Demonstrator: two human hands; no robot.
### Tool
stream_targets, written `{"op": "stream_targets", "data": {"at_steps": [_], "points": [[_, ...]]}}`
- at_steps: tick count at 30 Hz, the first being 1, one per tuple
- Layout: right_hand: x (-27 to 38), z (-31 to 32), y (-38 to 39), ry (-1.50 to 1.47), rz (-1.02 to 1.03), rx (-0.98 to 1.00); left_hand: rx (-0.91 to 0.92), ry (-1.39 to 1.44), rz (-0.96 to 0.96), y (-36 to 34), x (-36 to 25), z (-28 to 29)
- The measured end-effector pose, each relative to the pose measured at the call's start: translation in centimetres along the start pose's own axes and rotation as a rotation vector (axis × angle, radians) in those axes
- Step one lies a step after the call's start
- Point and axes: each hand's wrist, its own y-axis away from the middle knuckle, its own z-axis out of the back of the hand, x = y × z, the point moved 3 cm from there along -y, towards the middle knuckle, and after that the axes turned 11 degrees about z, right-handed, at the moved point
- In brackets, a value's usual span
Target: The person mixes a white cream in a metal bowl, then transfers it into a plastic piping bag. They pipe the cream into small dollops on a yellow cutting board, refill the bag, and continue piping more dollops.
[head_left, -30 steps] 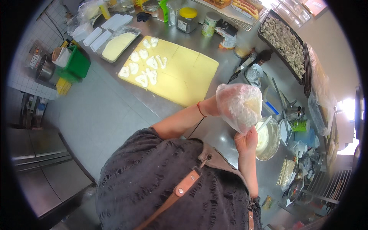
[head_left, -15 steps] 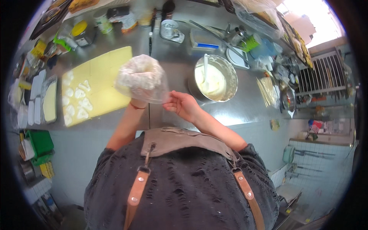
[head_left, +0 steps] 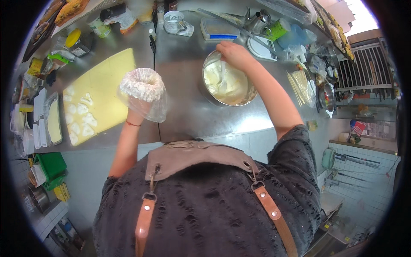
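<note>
My left hand [head_left: 138,109] is closed around a clear plastic piping bag [head_left: 155,107], held upright over the counter. The bag's wide mouth is folded down, smeared with white cream, and most of my left fingers are hidden by it. At the far rim of a metal mixing bowl [head_left: 231,103], my right hand [head_left: 234,54] grips the handle of a white spatula [head_left: 222,70]. The spatula's lower end rests in pale cream [head_left: 214,79] inside the bowl. To the left lies a yellow sheet [head_left: 102,83] of cake with white cream dollops along its left side.
The steel counter [head_left: 184,103] runs across the view. Behind the bowl are a lidded plastic box [head_left: 219,30], a white kitchen scale [head_left: 262,48] and a metal pot [head_left: 257,21]. Skewers [head_left: 299,88] lie to the right; jars, including a yellow-lidded one [head_left: 78,42], stand far left.
My right hand has left the piping bag and reached right and forward to the spatula in the bowl. My left hand still holds the bag. The whole view has shifted slightly.
</note>
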Motion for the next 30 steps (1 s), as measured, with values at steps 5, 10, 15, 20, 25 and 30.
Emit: {"op": "stream_targets", "data": {"at_steps": [5, 10, 15, 20, 25, 30], "points": [[0.6, -1.3, 3.7, 0.549, 0.17, 0.452, 0.08, 0.155, 0.101, -0.2, -0.5, -1.2], [2.8, -5.5, 7.0, 0.858, 0.296, 0.586, 0.179, 0.176, 0.003, -0.7, -2.3, -4.0], [3.0, -6.9, 9.5, 0.836, 0.338, 0.453, 0.21, 0.263, -0.031, -1.9, -3.8, -5.6], [2.7, -3.5, 11.0, 0.546, 0.178, 0.467, 0.301, 0.394, 0.002, -3.4, -6.0, -6.2], [1.7, 3.2, 12.4, 0.607, -0.06, 0.296, 0.354, 0.558, 0.04, -5.4, -9.4, -5.3], [-0.7, -0.3, 8.3, 0.704, 0.001, 0.356, 0.306, 0.698, 0.097, -5.5, -12.9, -7.2]]}}
